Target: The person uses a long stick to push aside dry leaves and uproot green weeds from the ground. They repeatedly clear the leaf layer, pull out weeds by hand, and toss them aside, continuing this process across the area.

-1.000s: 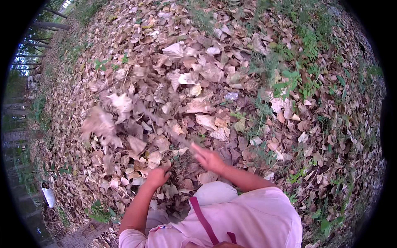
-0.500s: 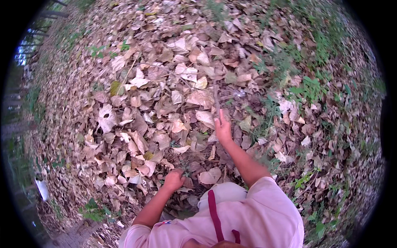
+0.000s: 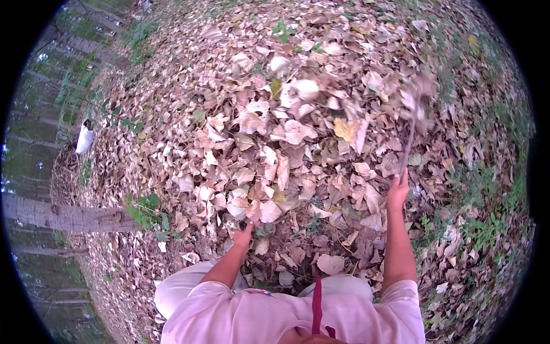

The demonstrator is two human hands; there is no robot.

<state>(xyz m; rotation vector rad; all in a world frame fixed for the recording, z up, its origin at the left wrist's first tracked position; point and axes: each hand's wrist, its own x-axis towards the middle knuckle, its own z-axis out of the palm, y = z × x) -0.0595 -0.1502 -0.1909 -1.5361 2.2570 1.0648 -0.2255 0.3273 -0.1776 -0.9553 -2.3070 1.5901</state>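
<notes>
My right hand (image 3: 398, 190) is closed around the near end of a thin brown stick (image 3: 410, 137), with a finger stretched along it. The stick slants away from me over the litter, and its far end blurs among moving leaves (image 3: 417, 94). Lower and to the left, my left hand (image 3: 243, 235) is down at the dry leaves (image 3: 264, 211), touching them. One digit of it points up; the other fingers are hidden, so its grip does not show. Brown fallen leaves lie thick all around both hands.
A tree trunk (image 3: 69, 215) comes in from the left, with a green leafy plant (image 3: 146, 212) at its base. Farther off on the left lies a white object (image 3: 85, 139). Green weeds (image 3: 492, 192) grow along the right. My pale trouser knees (image 3: 180, 286) are close below.
The view has swung. My right hand has moved right with the stick, and leaves near its far end are now in motion. My left hand has moved forward into the leaves.
</notes>
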